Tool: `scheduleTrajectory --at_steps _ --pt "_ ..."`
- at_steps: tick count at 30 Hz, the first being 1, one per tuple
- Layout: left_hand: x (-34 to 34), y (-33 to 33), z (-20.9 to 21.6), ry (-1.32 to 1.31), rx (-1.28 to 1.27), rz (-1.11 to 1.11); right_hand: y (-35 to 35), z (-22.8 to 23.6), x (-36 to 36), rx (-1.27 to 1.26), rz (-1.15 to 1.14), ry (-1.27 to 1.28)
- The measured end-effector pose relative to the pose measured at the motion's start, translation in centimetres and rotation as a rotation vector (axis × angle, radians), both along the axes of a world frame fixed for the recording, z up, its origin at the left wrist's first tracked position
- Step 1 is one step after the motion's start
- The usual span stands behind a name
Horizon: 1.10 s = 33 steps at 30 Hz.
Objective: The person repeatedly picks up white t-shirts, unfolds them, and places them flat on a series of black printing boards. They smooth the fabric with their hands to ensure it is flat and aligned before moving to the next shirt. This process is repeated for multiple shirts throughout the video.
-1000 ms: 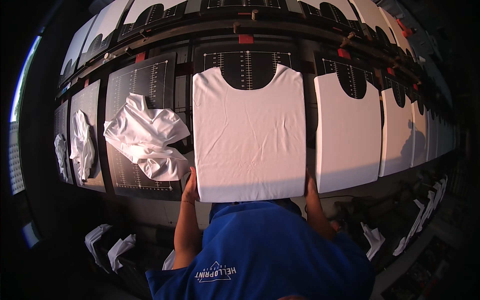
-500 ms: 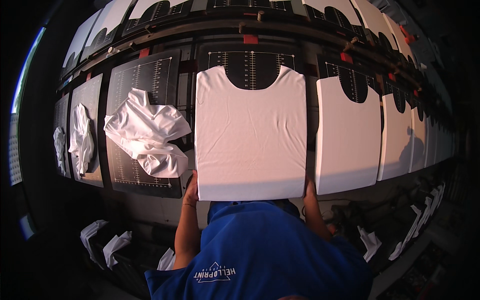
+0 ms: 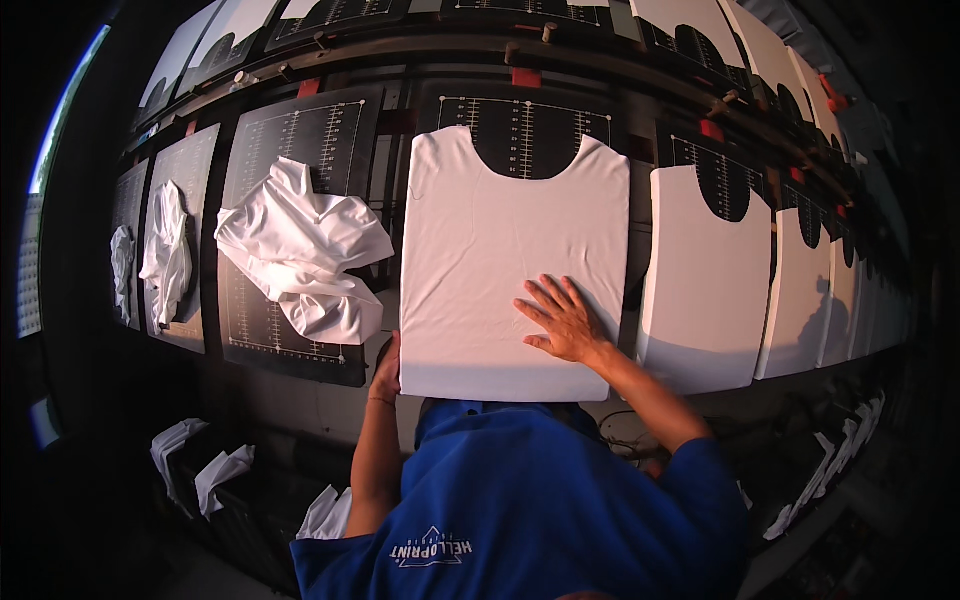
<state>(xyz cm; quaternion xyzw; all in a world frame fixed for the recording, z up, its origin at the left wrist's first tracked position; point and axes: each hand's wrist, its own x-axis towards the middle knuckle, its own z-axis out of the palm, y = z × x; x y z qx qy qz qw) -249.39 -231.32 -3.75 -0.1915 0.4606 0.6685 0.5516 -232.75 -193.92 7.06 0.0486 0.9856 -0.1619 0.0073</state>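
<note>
A white T-shirt [image 3: 500, 240] is stretched over a black board in front of me, its neckline curving near the board's far end. Light creases run across the fabric. My right hand [image 3: 568, 328] lies spread on the shirt's lower right part, palm down and fingers apart. At the lower left edge of the same shirt is my left hand [image 3: 386, 372], upright against the side. Its fingers are mostly hidden by the edge and shadow, so their grip does not show. The black board [image 3: 532, 120] shows white ruled markings above the neckline.
To the left, a crumpled white shirt [image 3: 305, 245] lies on a marked black board [image 3: 245, 330], with more bunched shirts beyond. Boards with smooth white shirts [image 3: 705, 290] stand to the right. A dark rail [image 3: 450, 58] crosses behind. White cloth [image 3: 222, 475] hangs at the lower left.
My right hand has left the shirt's right edge and now rests flat on its front. My left hand stays at the left edge. The view has shifted slightly.
</note>
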Motion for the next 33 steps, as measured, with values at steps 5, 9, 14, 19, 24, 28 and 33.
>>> scheduleTrajectory --at_steps 5,9,14,19,24,28,33 --pt "0.9 -0.8 0.7 0.155 -0.161 0.05 11.3 -3.4 -10.9 0.288 -0.616 0.25" --pt "5.4 -8.6 -2.0 0.483 -0.566 -0.073 -7.4 -2.5 -9.4 -0.023 0.206 0.065" --pt "14.5 -15.8 -2.5 0.245 -0.66 0.186 -7.0 -1.7 -10.8 -0.108 0.807 -0.009" --pt "18.8 -14.7 -0.3 0.359 -0.695 0.131 8.9 -4.3 -31.9 0.114 -0.014 0.268" --pt "17.6 -11.1 2.9 0.308 -0.651 0.043 -7.3 -4.6 -26.3 0.017 0.197 0.245" --pt "17.1 -11.7 1.3 0.316 -0.65 -0.03 -19.2 -4.3 -5.3 -0.254 0.852 0.094" --pt "18.4 -15.1 1.1 0.314 -0.653 0.021 1.1 -2.1 -2.8 0.012 0.649 -0.032"
